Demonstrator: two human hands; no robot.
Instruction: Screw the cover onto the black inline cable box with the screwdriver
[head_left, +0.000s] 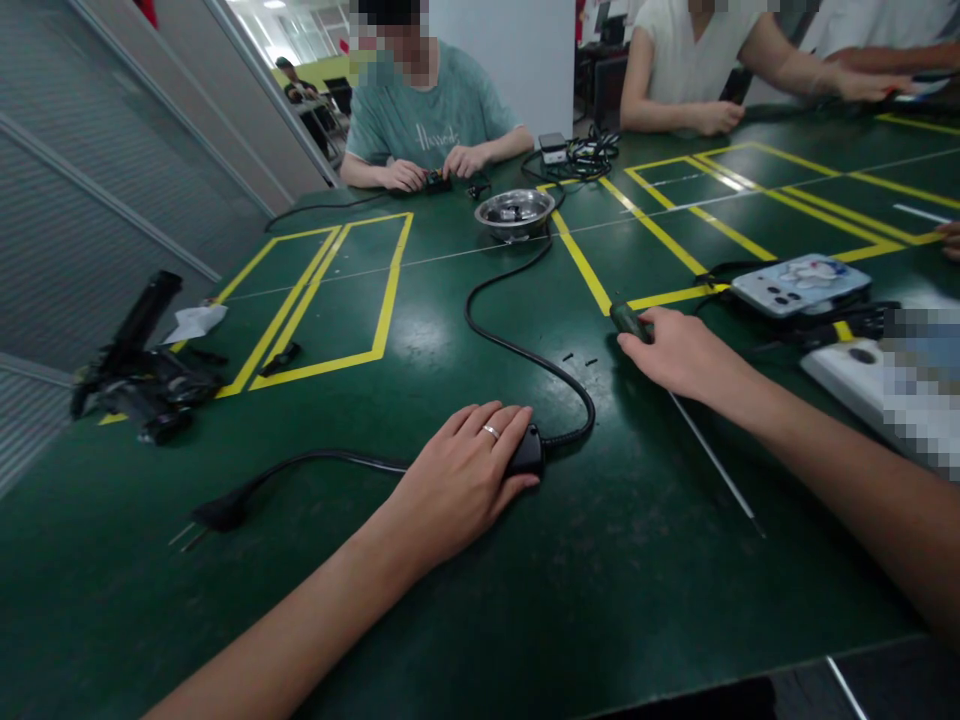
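Observation:
My left hand [469,470] rests over a small black box [531,455] in line with a power cord, fingers across its top and thumb along the near side. From the box, the black cord [517,348] curves away toward the metal bowl [514,212]. On the other side it runs left to a two-pin plug [217,512] lying on the table. My right hand [679,350] is closed on the dark green handle of a screwdriver [709,450], whose long shaft points back toward me. Two tiny dark screws [579,358] lie between the hands.
The green table [600,600] carries yellow tape lines [386,300]. Black clamp-like hardware [146,370] lies at left beside a crumpled white paper [196,322]. At right are a phone [799,283] and a white device [862,385]. Co-workers sit across; coiled cables [589,155] lie near them.

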